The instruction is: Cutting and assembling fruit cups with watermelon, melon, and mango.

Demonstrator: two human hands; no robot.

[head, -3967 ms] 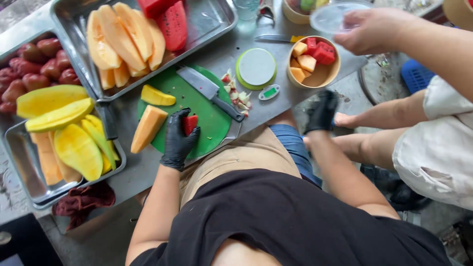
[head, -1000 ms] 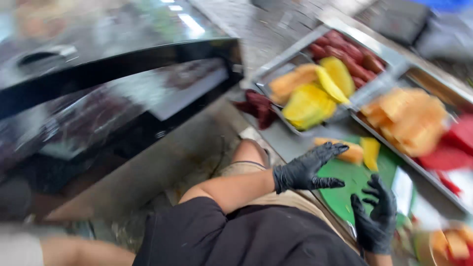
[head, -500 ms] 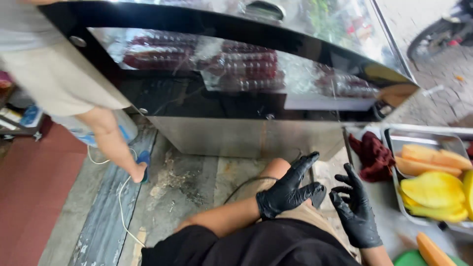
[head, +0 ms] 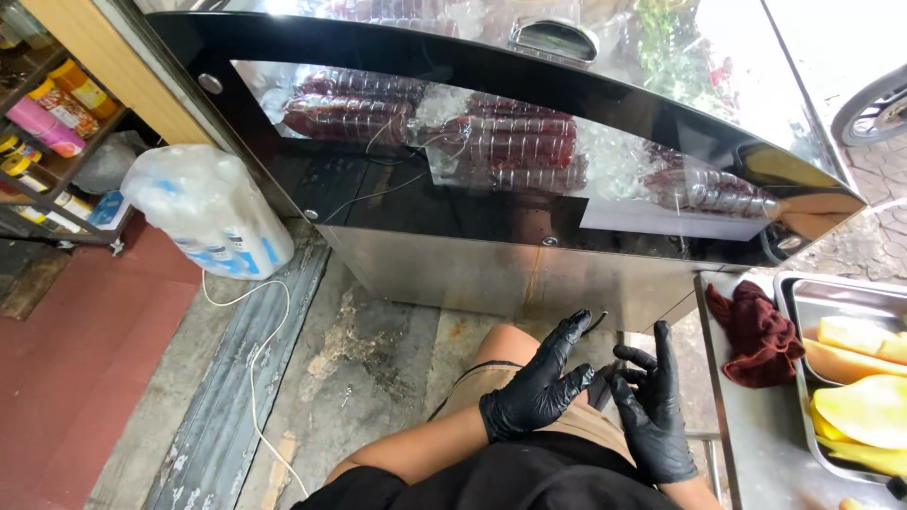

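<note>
While the glass-topped chest cooler (head: 529, 179) fills the view and a metal tray (head: 803, 312) of cut yellow fruit sits well off to the right, the black-gloved left hand (head: 539, 387) and right hand (head: 654, 411) meet over the lap, fingers loosely spread, holding nothing, seemingly adjusting the gloves.

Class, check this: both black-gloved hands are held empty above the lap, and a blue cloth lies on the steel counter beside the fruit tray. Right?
Not quite. The head view shows the cloth is dark red, not blue. The rest holds: left hand and right hand are empty.
</note>
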